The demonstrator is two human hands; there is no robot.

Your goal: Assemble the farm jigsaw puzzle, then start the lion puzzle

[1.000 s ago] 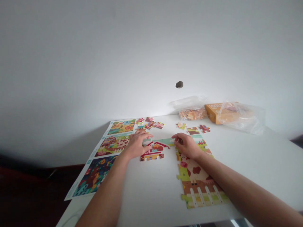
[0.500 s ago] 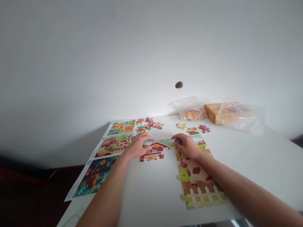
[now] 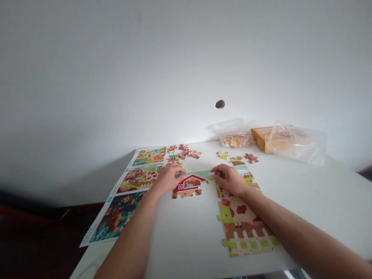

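Observation:
A partly joined farm jigsaw puzzle lies on the white table. Its barn section [image 3: 192,184] is on the left, linked along the top by a strip of sky pieces [image 3: 200,173] to the cow section [image 3: 241,211] on the right. My left hand [image 3: 168,179] curls round the barn section's upper left corner, finger and thumb close together on its edge. Fingers bent, my right hand [image 3: 229,179] grips the sky strip where it meets the cow section and covers part of the cow. The fingertips' exact contact is partly hidden.
Loose puzzle pieces [image 3: 183,153] lie behind my left hand, and several more [image 3: 237,160] behind my right. A picture sheet [image 3: 139,179] lies along the left edge. At the back are a bag of pieces [image 3: 236,140] and an orange box [image 3: 261,139] under clear plastic.
My left hand has slid slightly left and its finger and thumb have drawn closer, showing more of the barn's left side. My right hand has hardly moved.

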